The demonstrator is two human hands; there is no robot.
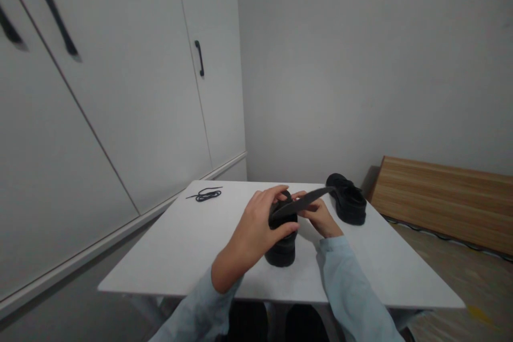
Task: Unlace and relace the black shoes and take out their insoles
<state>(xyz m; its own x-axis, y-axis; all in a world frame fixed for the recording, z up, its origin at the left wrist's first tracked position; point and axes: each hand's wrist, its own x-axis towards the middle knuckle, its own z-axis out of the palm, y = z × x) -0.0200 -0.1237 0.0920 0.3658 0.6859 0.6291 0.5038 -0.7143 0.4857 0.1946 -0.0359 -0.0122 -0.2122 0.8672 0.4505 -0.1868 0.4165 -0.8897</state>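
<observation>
A black shoe point(281, 254) stands on the white table in front of me, its heel end toward me. A long dark grey insole point(306, 201) slants up out of its opening to the right, the lower end near the shoe's collar. My left hand point(260, 223) curves around the shoe from the left, thumb at the heel side and fingers over the top. My right hand point(319, 216) is at the shoe's right side with bent fingers against the insole, which partly covers the fingertips.
A second black shoe point(349, 203) sits at the table's back right. Bundled black shoelaces point(207, 195) lie at the back left of the white table point(192, 256). White cabinets point(132, 85) line the left; a wooden panel point(444, 200) leans at the right wall.
</observation>
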